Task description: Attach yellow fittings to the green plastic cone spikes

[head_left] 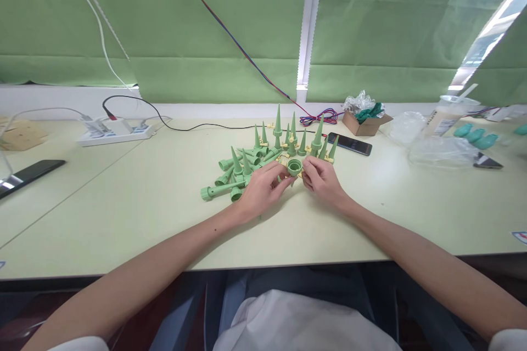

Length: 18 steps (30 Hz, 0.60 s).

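A green plastic watering spike point(295, 166) is held in front of me with its round open socket facing up. My left hand point(265, 186) grips its side between thumb and fingers. My right hand point(323, 181) pinches at its other side, around a small yellow valve that the fingers mostly hide. Left of and behind my left hand lies a heap of green spikes point(222, 189), some on their sides. Beyond my hands, several spikes with yellow valves stand point up point(278, 120).
A phone point(349, 143) lies behind my right hand, near a small cardboard box point(366, 123) with plastic wrap. A cup with a straw point(444, 115) and plastic bags stand farther right. On the left are a power strip point(117, 134) and another phone point(31, 175). A black cable crosses the table's back.
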### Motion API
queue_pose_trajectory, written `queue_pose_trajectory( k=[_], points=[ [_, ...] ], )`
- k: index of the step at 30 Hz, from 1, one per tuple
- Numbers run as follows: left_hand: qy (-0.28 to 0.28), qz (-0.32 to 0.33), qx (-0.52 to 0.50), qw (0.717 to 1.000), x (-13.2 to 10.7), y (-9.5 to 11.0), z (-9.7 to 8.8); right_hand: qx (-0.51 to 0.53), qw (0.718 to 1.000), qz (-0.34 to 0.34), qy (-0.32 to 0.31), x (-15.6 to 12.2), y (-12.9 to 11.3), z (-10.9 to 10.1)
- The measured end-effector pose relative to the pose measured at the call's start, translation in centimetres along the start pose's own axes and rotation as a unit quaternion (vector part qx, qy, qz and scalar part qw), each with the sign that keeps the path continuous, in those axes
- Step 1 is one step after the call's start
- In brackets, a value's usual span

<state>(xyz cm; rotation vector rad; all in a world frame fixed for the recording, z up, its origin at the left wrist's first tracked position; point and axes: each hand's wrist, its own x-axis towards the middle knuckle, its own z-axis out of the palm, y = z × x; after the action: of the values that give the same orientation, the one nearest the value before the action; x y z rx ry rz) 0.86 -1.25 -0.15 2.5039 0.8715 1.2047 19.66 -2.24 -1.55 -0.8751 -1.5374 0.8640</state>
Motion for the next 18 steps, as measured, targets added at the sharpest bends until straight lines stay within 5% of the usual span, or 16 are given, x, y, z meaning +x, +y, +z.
queue_pose_trajectory(
  k=[6, 12, 18],
  points=[
    [-0.025, -0.089, -0.07, 0.993, 0.05, 0.85, -0.19, 0.014, 1.0, -0.018, 0.021, -0.09, -0.58, 0.24],
    [-0.068, -0.213, -0.259, 0.939, 0.28, 1.08, -0.33, -0.023, 0.999, -0.022, 0.025, -0.18, -0.33, 0.13],
    [-0.091, -0.243, -0.319, 0.912, 0.54, 1.07, -0.52, -0.042, 0.999, -0.035, -0.002, -0.33, -0.35, 0.18]
  ],
)
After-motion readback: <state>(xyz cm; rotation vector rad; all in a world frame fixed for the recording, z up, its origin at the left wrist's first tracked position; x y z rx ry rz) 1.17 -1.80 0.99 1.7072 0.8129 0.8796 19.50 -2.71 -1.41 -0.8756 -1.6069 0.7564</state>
